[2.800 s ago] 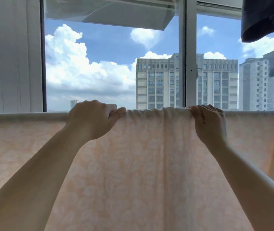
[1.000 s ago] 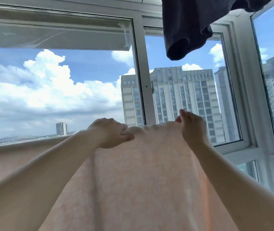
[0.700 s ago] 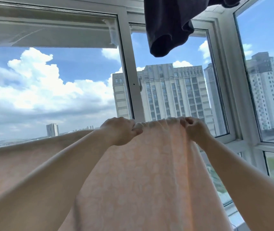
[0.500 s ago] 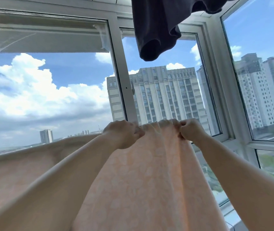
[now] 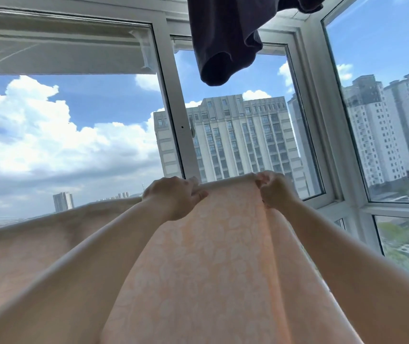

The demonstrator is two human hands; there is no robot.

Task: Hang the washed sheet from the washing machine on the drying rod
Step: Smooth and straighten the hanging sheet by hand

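Bright daylight pours in through the windows (image 5: 243, 145), backlighting the sheet (image 5: 210, 256) so it glows peach. The forearms nearest the camera sit in soft shade. Wide-angle distortion bends the frames at the edges; focus is slightly soft.

2 bare forearms come into view from the bottom edge, one on each side, and both are uncovered along the whole length that shows: no sleeve, cuff or glove anywhere on them. The left hand (image 5: 173, 194) is bare, with no ring, band or watch at its wrist. The right hand (image 5: 274, 188) is bare too, its wrist just as plain. The forearms look smooth, without marks. Short fingernails show on the left hand's fingertips (image 5: 202, 194); whether they carry polish cannot be told. Nothing more of the person shows
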